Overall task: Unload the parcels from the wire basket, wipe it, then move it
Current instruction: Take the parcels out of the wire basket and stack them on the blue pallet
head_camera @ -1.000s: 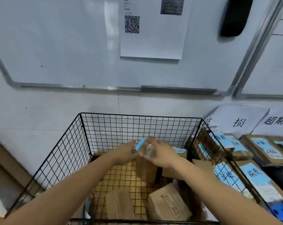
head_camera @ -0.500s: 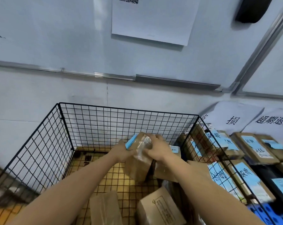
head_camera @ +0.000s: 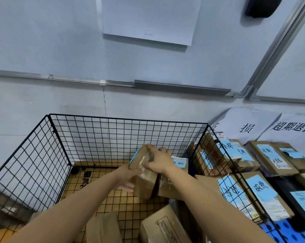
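Hands first: both sit on one brown taped parcel (head_camera: 145, 185) inside the wire basket (head_camera: 127, 118). We see the left hand (head_camera: 128, 177) clasping its lower left side, thumb on the near face, fingers laid beneath the edge. The right hand (head_camera: 159, 162) curls over the top end, thumb across the upper edge. We log both as gripping the parcel. It stands tilted, top leaning away and left, with a blue label along its upper left face; we cannot tell whether its lower end touches the basket floor.

Just right of it a second parcel (head_camera: 169, 189) stands by the basket's right wall, a blue handwritten note on top. Two more lie at the near edge: a flat brown packet (head_camera: 102, 228) and a carton (head_camera: 165, 227) with a printed label facing up. The basket floor is wire grid over a tan cardboard sheet (head_camera: 99, 188).

Outside, beside the right wall — rows of labelled boxes (head_camera: 270, 160), most carrying blue handwritten slips. White paper signs (head_camera: 244, 125) with large black characters hang on the wall behind them. A blue perforated crate (head_camera: 288, 232) shows at the lower right corner. Above the basket we note a whiteboard (head_camera: 52, 41), a white sheet (head_camera: 151, 18) stuck to it, and a dark object (head_camera: 262, 5) at the top right, cut off by the frame.
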